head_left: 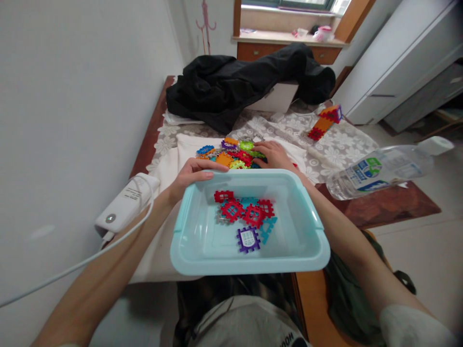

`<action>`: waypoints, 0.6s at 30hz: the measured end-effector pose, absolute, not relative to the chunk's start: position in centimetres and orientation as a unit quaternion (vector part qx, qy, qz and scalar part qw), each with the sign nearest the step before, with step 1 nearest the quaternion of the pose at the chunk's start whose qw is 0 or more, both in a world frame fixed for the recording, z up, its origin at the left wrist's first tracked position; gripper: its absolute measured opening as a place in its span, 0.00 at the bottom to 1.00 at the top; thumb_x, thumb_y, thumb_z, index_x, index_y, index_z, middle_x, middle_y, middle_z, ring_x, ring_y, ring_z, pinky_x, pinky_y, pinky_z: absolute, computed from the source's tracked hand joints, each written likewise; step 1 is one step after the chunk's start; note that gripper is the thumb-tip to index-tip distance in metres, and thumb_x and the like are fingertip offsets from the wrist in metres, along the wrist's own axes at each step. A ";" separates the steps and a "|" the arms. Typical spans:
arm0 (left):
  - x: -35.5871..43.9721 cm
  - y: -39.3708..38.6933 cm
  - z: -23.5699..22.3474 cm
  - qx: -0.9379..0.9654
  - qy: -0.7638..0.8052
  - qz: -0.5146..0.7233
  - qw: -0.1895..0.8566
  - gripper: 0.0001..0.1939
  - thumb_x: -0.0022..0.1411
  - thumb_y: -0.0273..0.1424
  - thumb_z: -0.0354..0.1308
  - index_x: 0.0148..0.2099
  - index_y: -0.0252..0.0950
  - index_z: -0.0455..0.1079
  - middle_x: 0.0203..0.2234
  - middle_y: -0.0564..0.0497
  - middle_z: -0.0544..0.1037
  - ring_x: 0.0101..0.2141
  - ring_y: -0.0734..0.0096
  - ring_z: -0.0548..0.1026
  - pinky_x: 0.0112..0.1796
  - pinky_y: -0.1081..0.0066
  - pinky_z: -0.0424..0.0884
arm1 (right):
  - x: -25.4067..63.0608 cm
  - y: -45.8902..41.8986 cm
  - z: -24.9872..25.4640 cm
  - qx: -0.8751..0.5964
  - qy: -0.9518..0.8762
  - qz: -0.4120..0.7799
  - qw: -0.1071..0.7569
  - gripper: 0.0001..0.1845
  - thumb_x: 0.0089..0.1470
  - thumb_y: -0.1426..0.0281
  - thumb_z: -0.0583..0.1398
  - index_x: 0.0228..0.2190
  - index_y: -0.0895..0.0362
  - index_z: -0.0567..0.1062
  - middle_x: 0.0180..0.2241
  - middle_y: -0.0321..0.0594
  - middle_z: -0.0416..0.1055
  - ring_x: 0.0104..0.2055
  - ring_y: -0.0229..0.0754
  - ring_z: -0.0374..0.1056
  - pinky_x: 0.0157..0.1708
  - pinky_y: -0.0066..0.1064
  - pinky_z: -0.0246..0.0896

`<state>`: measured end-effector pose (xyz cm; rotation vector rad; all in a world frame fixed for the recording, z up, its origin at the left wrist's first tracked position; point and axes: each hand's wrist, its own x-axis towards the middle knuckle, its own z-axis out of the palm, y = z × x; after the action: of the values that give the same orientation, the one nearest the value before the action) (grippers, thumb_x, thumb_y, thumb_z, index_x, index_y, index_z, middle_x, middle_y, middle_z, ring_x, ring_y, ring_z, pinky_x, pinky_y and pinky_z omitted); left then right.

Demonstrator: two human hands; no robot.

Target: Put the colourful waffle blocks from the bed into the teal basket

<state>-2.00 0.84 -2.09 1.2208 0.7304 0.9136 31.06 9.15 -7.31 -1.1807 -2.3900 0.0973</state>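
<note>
A pale blue plastic basin (300, 231) is in front of me, with red, purple and teal interlocking plastic pieces inside. One purple piece (249, 239) lies nearest me, below the red pieces (233, 210). My left hand (193, 174) holds the basin's far rim at its left corner, thumb along the rim. Just beyond the basin is a heap of colourful interlocking pieces (224, 159). My right hand (274, 154) rests on the heap's right side with fingers apart. The basin's rim partly hides that hand and the heap's near edge.
A clear plastic bottle (383, 168) is at the right. Behind it stands an assembled orange and red structure (323, 123). Black clothing (231, 86) covers the table's far side. A white power strip (125, 205) with a cable (87, 262) is by the left wall.
</note>
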 end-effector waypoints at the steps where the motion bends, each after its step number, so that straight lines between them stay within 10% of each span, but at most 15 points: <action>1: -2.0 0.9 -2.1 0.539 0.323 0.404 0.665 0.15 0.55 0.33 0.75 0.46 0.36 0.90 0.37 0.44 0.90 0.34 0.64 0.86 0.36 0.75 0.79 | 31.1 9.1 -7.3 -0.434 -0.869 0.031 0.237 0.19 0.67 0.65 0.65 0.57 0.55 0.83 0.62 0.53 0.79 0.63 0.61 0.74 0.65 0.55 0.64; 9: -1.9 0.8 -1.7 0.552 0.328 0.406 0.650 0.15 0.55 0.33 0.74 0.45 0.36 0.90 0.36 0.44 0.90 0.33 0.64 0.85 0.34 0.74 0.78 | 31.1 8.7 -6.5 -0.448 -0.856 0.033 0.257 0.12 0.68 0.69 0.62 0.44 0.53 0.87 0.48 0.49 0.86 0.52 0.58 0.79 0.57 0.51 0.69; 18: -1.9 0.8 -1.7 0.563 0.329 0.410 0.638 0.15 0.55 0.33 0.74 0.45 0.36 0.90 0.38 0.43 0.90 0.33 0.65 0.85 0.33 0.75 0.76 | 30.3 8.1 -5.1 -0.415 -0.677 0.261 0.549 0.11 0.63 0.55 0.69 0.40 0.48 0.82 0.37 0.38 0.82 0.38 0.47 0.77 0.44 0.43 0.75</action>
<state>-1.91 0.79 -1.70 1.2855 0.7501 0.9368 30.32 8.13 -5.07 -0.9831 -1.6024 0.6169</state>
